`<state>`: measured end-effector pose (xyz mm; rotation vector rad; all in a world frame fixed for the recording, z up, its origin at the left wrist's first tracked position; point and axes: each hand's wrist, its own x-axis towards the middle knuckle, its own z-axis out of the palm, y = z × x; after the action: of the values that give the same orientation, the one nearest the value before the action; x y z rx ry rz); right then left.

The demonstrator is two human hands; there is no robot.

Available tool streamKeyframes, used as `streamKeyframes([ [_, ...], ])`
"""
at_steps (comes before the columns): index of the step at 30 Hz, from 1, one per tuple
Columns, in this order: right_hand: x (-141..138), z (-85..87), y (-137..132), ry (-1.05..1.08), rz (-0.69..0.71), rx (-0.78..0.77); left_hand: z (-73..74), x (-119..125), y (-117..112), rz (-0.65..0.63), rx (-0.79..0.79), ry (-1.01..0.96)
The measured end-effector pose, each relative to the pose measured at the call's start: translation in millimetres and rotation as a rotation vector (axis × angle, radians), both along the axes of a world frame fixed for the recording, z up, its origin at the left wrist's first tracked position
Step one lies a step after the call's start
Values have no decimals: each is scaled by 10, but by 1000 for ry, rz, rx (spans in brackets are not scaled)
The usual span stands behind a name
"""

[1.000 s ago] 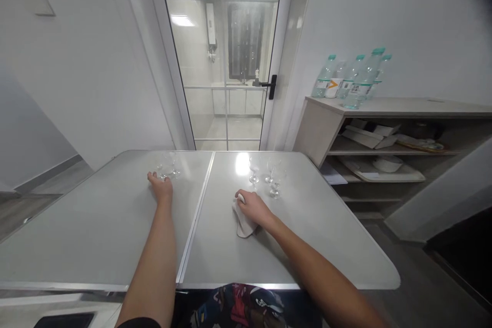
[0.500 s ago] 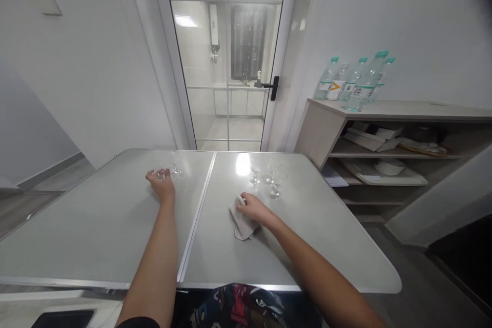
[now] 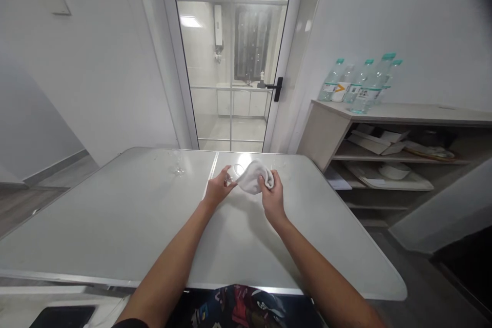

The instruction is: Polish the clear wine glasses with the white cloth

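Observation:
Above the middle of the grey table (image 3: 115,225), my left hand (image 3: 217,188) is closed on a clear stemmed glass (image 3: 232,173). My right hand (image 3: 271,195) grips a white cloth (image 3: 253,176) and presses it against that glass, covering most of the bowl. One more clear glass (image 3: 177,164) stands on the table's far left part. Other glasses behind the cloth are mostly hidden.
A glass door (image 3: 234,56) with a black handle (image 3: 277,88) stands behind the table. To the right, a wooden shelf unit (image 3: 326,133) carries several water bottles (image 3: 361,84) on top and papers and dishes inside.
My left hand lifted a glass from the left side and brought it to the centre. My right hand raised the cloth off the table and put it against the glass.

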<state>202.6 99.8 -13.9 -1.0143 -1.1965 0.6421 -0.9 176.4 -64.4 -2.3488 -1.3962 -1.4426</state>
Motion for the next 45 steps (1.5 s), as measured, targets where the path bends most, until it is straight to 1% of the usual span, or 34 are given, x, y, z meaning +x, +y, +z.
streamKeyframes([
  [1, 46, 1, -12, -138, -84, 103, 5, 4, -15, -4, 6, 8],
  [3, 130, -11, -23, -387, -235, 360, 29, -26, -33, -3, 22, 6],
  [5, 183, -32, -17, -540, -406, 560, 54, -61, -39, -47, 23, 22],
  [6, 191, -43, -9, -578, -484, 607, 58, -69, -41, -90, 17, 42],
  [7, 188, -52, -2, -604, -524, 615, 56, -66, -41, -138, 9, 66],
  [8, 174, -60, 5, -627, -513, 595, 46, -54, -42, -186, 0, 90],
  [9, 152, -67, 8, -655, -452, 555, 30, -35, -43, -225, -6, 106],
  [11, 92, -72, 4, -701, -260, 430, -13, 10, -40, -276, -12, 110],
  [12, 63, -70, -4, -701, -174, 349, -33, 27, -35, -289, -16, 100],
  [14, 19, -54, -27, -643, -46, 200, -59, 33, -20, -288, -27, 67],
  [15, 9, -39, -39, -607, 16, 154, -60, 21, -11, -274, -33, 50],
  [16, 10, -21, -49, -585, 86, 135, -54, 1, -1, -255, -33, 35],
  [18, 40, 22, -59, -596, 245, 148, -20, -47, 13, -222, -15, 24],
  [20, 99, 66, -54, -635, 360, 171, 22, -90, 21, -227, 11, 42],
  [23, 202, 112, -32, -669, 429, 163, 59, -123, 25, -282, 39, 88],
  [27, 288, 139, -11, -721, 447, 165, 51, -138, 25, -319, 82, 145],
  [29, 298, 147, -9, -770, 431, 183, 48, -130, 10, -327, 91, 171],
  [31, 291, 153, -9, -844, 436, 212, 49, -101, -16, -362, 81, 209],
  [33, 273, 155, -12, -927, 495, 255, 50, -60, -42, -424, 63, 258],
  [35, 256, 153, -15, -952, 538, 269, 47, -30, -51, -473, 71, 302],
  [37, 246, 152, -17, -875, 537, 197, 44, -35, -37, -453, 118, 332],
  [39, 239, 150, -11, -713, 554, 49, 47, -75, -11, -393, 158, 367],
  [42, 229, 137, 18, -413, 678, -169, 68, -146, 7, -337, 160, 398],
  [44, 224, 123, 39, -236, 741, -251, 101, -163, -6, -335, 136, 386],
  [45, 223, 118, 45, -183, 762, -264, 126, -160, -19, -340, 110, 366],
])
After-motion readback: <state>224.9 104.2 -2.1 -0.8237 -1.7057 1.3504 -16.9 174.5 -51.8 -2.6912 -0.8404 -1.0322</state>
